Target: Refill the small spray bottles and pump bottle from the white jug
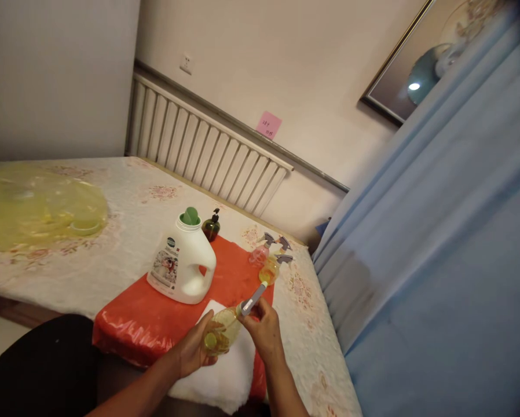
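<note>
Near the bed's (125,191) front edge, over a white towel (225,370), the left hand (194,350) grips a yellow bottle (220,336). The right hand (264,330) pinches its grey sprayer (252,300), apparently not fully seated. Jug (182,260) and two sprayers (271,258) stand untouched on the red sheet (234,272).

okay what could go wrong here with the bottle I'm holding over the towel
1. The left hand holds the yellow spray bottle tilted while the right hand grips its grey spray head; if the head is loose, liquid could spill onto the white towel.
2. The white jug appears uncapped close by; a bumped elbow might tip it onto the red sheet.
</note>
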`<state>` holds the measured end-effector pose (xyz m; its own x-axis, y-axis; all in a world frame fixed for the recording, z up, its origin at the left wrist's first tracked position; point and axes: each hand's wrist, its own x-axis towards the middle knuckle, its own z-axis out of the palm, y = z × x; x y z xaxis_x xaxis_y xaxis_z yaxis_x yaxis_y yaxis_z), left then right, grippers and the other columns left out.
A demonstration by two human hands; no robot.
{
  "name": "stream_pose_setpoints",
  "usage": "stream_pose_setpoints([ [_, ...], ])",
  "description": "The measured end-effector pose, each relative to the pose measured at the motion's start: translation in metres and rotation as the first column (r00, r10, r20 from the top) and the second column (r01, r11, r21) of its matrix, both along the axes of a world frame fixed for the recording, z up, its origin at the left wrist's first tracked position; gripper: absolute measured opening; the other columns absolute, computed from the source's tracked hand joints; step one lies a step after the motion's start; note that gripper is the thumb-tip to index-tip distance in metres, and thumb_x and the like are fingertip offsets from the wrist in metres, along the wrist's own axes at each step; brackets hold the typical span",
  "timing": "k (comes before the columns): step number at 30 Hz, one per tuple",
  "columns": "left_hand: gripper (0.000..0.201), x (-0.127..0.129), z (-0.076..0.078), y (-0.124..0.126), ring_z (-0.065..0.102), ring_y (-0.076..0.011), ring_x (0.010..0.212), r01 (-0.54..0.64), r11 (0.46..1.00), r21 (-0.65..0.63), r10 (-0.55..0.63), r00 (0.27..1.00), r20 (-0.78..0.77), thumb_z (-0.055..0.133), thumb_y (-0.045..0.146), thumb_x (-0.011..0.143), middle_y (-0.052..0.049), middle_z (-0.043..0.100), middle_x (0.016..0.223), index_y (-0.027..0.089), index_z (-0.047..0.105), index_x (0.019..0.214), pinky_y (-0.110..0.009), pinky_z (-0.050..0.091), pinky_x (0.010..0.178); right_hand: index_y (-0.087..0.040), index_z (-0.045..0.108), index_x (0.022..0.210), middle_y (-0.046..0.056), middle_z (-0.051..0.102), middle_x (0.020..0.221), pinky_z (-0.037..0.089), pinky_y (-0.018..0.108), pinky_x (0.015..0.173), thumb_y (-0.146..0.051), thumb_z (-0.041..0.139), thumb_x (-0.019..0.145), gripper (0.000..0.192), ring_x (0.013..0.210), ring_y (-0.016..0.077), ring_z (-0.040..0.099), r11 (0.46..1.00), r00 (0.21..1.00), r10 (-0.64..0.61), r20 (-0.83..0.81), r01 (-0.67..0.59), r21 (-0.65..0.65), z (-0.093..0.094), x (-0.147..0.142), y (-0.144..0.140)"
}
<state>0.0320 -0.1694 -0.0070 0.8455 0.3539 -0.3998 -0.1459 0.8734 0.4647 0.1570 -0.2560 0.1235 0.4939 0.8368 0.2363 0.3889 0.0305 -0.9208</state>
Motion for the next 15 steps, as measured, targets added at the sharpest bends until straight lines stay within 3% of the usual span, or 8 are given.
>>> stream_pose_setpoints([
  [5, 0.063, 0.0, 0.001, 0.0, 0.071, -0.0219, 0.064, 0.001, 1.0, -0.016, -0.001, 1.0, 0.001, 0.059, 0.07, 0.077, -0.009, 0.074, 0.082, 0.014, 0.062, 0.107, -0.022, 0.043, 0.044, -0.018, 0.066, 0.081, 0.003, 0.073, 0.083, 0.054, 0.036, 0.081, -0.017, 0.075, 0.063, 0.021, 0.08, 0.022, 0.068, 0.999, 0.998, -0.03, -0.047, 0.031, 0.02, -0.011, -0.001, 0.001],
  [11, 0.056, 0.0, 0.004, 0.0, 0.071, -0.0218, 0.064, -0.002, 1.0, -0.012, 0.002, 1.0, -0.009, 0.057, 0.067, 0.081, -0.006, 0.073, 0.08, 0.015, 0.061, 0.102, -0.021, 0.043, 0.043, -0.019, 0.069, 0.106, 0.008, 0.073, 0.109, 0.05, 0.04, 0.094, -0.028, 0.072, 0.073, 0.034, 0.105, 0.0262, 0.067, 0.99, 0.971, 0.121, -0.207, -0.103, 0.095, -0.012, -0.001, -0.004],
  [15, 0.057, 0.0, 0.006, -0.001, 0.071, -0.0217, 0.064, 0.002, 1.0, -0.016, -0.002, 1.0, -0.013, 0.055, 0.067, 0.082, -0.007, 0.074, 0.08, 0.014, 0.062, 0.103, -0.021, 0.042, 0.042, -0.018, 0.07, 0.088, 0.004, 0.074, 0.091, 0.053, 0.035, 0.085, -0.027, 0.078, 0.067, 0.024, 0.09, 0.0228, 0.068, 0.993, 0.967, 0.065, -0.247, -0.039, 0.11, -0.017, -0.002, 0.0],
])
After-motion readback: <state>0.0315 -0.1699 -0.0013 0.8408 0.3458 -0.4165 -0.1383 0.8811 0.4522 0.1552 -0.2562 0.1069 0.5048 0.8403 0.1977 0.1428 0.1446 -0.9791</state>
